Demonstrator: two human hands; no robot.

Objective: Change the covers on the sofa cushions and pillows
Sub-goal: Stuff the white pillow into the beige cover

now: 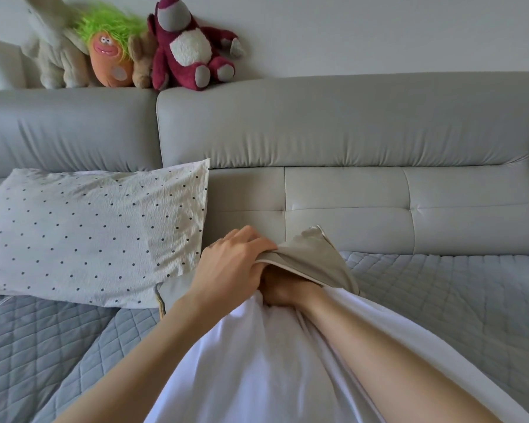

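- Fingers (251,239) of left hand (229,270) curled over the rim of a beige cover (312,257), pinching its edge and lifting it open.
- Right hand (284,290) thrust into the mouth of that cover, under the raised flap; fingertips hidden inside the cloth, so grip cannot be told.
- Beige cover bunched at the far end of a white cushion (257,361), only a corner of it drawn on; pale piping visible along the opening.
- White cushion lying lengthwise from the lower edge of the view toward the backrest, both forearms resting along it.
- Just left of the hands, a white pillow with dark dots (89,233), leaning against the backrest, its near corner close beside the left hand.
- Beneath everything, a grey quilted seat pad (440,300) with a diamond stitch, spread across the sofa seat.
- Behind, a pale grey sofa backrest (348,132), padded on top, with stitched panels lower down.
- Along the top of the backrest, against a plain light wall: a dark red plush bear (190,47), an orange toy with green hair (110,50), a beige plush toy (52,53), and a small brown plush partly hidden between them.
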